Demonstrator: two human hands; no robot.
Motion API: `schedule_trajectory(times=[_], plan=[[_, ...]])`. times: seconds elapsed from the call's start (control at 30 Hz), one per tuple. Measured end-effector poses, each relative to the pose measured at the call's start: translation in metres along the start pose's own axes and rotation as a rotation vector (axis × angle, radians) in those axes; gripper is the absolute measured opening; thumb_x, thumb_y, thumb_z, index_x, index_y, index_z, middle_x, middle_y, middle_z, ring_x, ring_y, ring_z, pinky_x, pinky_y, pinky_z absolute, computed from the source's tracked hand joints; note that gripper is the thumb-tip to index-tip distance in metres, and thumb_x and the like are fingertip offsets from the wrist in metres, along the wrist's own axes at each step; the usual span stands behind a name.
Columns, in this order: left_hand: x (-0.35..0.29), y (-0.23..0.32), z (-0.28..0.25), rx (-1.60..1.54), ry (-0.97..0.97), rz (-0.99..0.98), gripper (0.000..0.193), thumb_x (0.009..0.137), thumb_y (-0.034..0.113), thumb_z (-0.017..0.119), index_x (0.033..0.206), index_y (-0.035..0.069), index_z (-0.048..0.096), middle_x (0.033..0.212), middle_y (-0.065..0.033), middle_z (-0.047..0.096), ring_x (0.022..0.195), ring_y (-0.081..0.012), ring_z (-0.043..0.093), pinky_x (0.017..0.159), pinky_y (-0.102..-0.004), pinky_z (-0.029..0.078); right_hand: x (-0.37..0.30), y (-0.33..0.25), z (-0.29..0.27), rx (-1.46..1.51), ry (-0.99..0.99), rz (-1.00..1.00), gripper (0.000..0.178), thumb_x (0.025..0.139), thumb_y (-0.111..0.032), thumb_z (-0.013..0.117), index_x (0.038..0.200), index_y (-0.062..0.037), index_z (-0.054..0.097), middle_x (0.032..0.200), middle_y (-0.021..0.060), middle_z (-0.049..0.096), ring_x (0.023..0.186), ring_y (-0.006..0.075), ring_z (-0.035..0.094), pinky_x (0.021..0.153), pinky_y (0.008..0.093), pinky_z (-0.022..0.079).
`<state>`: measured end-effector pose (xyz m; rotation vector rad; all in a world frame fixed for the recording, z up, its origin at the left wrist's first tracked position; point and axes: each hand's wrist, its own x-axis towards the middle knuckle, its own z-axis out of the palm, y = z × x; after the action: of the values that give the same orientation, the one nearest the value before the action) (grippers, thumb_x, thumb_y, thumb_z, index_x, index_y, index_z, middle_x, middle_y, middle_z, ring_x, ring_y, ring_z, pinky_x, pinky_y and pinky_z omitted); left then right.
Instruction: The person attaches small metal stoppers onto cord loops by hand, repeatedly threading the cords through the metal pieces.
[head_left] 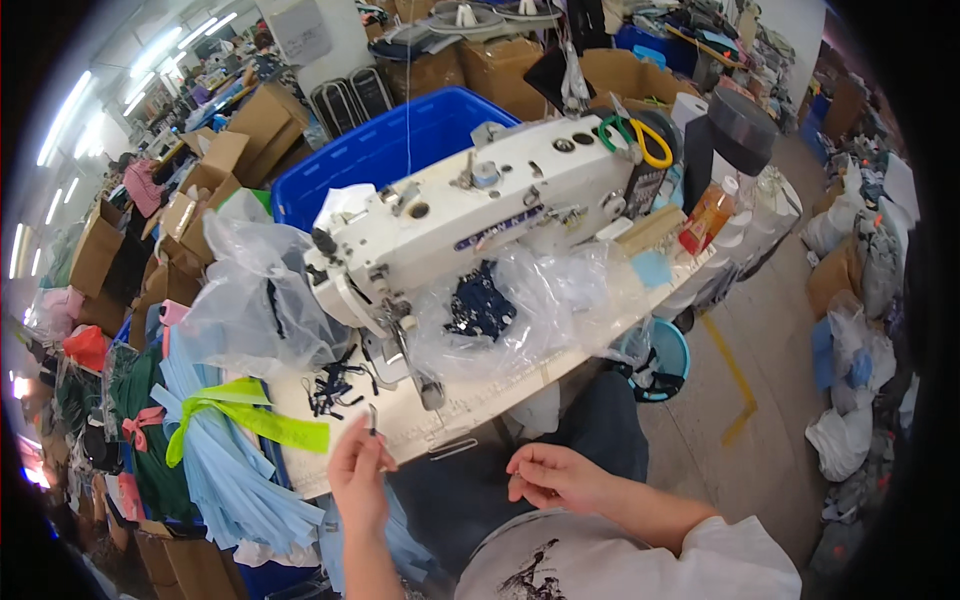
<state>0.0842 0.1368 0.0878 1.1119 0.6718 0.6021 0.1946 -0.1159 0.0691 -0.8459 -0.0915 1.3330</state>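
My left hand (362, 465) is raised at the table's front edge, left of the sewing machine's needle area. Its thumb and fingers pinch a small dark piece (373, 420) with a pale, shiny side. My right hand (552, 476) hovers over my lap with fingers curled together; whatever they may hold is hidden. Just beyond the left hand, short dark cord-like pieces (335, 386) lie loose on the white tabletop (485, 400). The white sewing machine (480, 195) stands behind them. Beneath its arm, an opened clear plastic bag (545, 330) holds many small navy pieces (482, 303).
Light blue fabric strips (215, 440) and a lime-green band (285, 430) hang at the table's left end. A blue crate (330, 175) stands behind the machine. An orange-labelled bottle (708, 215) and green-and-yellow scissors (637, 138) are at right. A light-blue bucket (672, 350) sits below.
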Motion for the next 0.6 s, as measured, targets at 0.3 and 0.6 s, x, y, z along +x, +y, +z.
schedule_trajectory(times=[0.3,0.6], plan=[[-0.079,-0.029,0.047,-0.072,-0.294,-0.272,0.009,0.086,-0.006,0.063,0.095,-0.004,0.062,0.089,-0.015,0.066,0.065,-0.0155,0.06,0.059,-0.0262,0.05,0.001,0.002,-0.011,0.046,-0.08,-0.101,0.021,0.093,-0.02,0.063,0.1,-0.0007,0.061,0.096,0.0079,0.062,0.059,0.0048,0.043,0.047,0.0191,0.03],[-0.088,-0.027,0.056,0.218,-0.43,-0.089,0.006,0.088,-0.004,0.061,0.094,-0.004,0.063,0.089,-0.0069,0.059,0.069,-0.0118,0.057,0.058,-0.0221,0.047,-0.002,0.009,-0.008,0.045,-0.052,-0.267,0.01,0.087,-0.003,0.067,0.096,-0.0037,0.062,0.098,0.0096,0.061,0.067,0.0077,0.05,0.052,0.019,0.038]])
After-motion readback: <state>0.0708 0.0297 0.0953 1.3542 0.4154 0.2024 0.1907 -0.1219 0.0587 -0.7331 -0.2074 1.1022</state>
